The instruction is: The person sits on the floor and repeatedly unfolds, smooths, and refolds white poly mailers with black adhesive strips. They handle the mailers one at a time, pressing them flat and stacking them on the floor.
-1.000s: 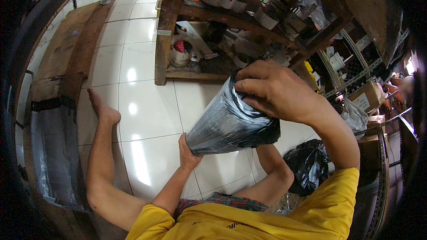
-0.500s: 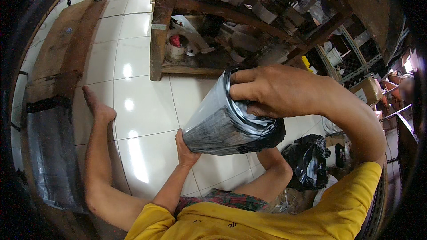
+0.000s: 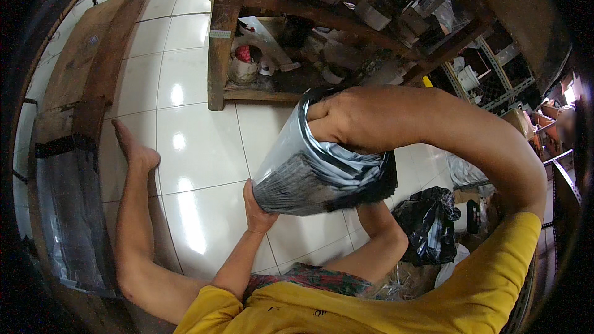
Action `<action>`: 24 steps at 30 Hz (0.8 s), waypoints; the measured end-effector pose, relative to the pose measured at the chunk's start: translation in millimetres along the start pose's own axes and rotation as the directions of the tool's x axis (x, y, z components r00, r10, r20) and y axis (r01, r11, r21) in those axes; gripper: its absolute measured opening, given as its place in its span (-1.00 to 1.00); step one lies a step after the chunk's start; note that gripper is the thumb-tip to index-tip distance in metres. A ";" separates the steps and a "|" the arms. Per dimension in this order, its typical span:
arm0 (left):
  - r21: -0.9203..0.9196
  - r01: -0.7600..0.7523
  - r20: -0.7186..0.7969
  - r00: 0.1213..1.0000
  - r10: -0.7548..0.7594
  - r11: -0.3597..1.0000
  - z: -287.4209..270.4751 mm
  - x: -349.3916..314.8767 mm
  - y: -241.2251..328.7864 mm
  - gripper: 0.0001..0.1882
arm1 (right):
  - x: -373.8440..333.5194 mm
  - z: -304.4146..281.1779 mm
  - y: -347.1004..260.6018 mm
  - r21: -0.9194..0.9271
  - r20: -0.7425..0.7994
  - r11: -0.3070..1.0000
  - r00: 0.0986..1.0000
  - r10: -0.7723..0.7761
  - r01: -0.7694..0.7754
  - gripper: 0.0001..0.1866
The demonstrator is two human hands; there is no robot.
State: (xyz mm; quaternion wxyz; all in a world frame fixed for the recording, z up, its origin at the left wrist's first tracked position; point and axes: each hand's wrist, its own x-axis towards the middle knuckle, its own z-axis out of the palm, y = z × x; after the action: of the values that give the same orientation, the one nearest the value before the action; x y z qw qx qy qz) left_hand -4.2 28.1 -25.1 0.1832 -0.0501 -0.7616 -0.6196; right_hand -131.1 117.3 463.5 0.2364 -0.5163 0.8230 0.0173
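Note:
A thick bundle of plastic bags [image 3: 291,148], silvery grey with black edges, is held up in front of me over the floor. It is curled round into a hollow, its many layers fanned out along the right end. My left hand [image 3: 257,208] grips its narrow lower-left corner, with the fingers partly behind it. My right hand [image 3: 337,120] reaches into the hollow from the right. Its knuckles show at the black rim, while the fingertips are hidden among the layers.
A low wooden bench [image 3: 93,55] runs along the left, with a flat grey plastic piece [image 3: 74,210] on its near end. A wooden shelf unit [image 3: 219,74] full of odds and ends stands ahead. A black plastic bag [image 3: 427,222] lies on the right beside my knee.
My right hand has pushed deeper into the curled bundle, and its forearm has moved left with it. The bundle's top rim has widened slightly. My left hand keeps its grip.

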 end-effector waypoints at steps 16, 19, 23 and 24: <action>0.064 0.057 0.064 0.996 -0.061 0.996 -8.8 10.8 15.0 0.28 | -2.5 2.3 1.7 -0.220 -0.093 0.934 0.947 -0.308 0.282 -0.79; 0.015 0.060 0.039 0.997 -0.060 0.998 -5.9 7.6 8.5 0.26 | 1.7 -5.9 4.1 -0.264 -0.017 0.931 0.964 -0.264 0.251 -0.87; 0.033 0.092 0.048 0.994 -0.093 0.995 -4.1 5.0 3.5 0.24 | 14.3 -2.0 14.4 -0.312 -0.057 0.904 0.944 -0.324 0.291 -0.89; 0.017 0.083 0.041 0.996 -0.083 0.996 -2.8 3.1 -1.7 0.23 | 20.1 -0.3 17.2 -0.307 -0.112 0.889 0.914 -0.389 0.341 -0.89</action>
State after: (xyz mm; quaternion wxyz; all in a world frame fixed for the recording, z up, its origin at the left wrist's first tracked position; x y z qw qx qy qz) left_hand -7.0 24.6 -25.2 0.1415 -0.0300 -0.7715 -0.6196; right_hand -153.1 108.3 451.9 0.0885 -0.6898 0.7172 0.0446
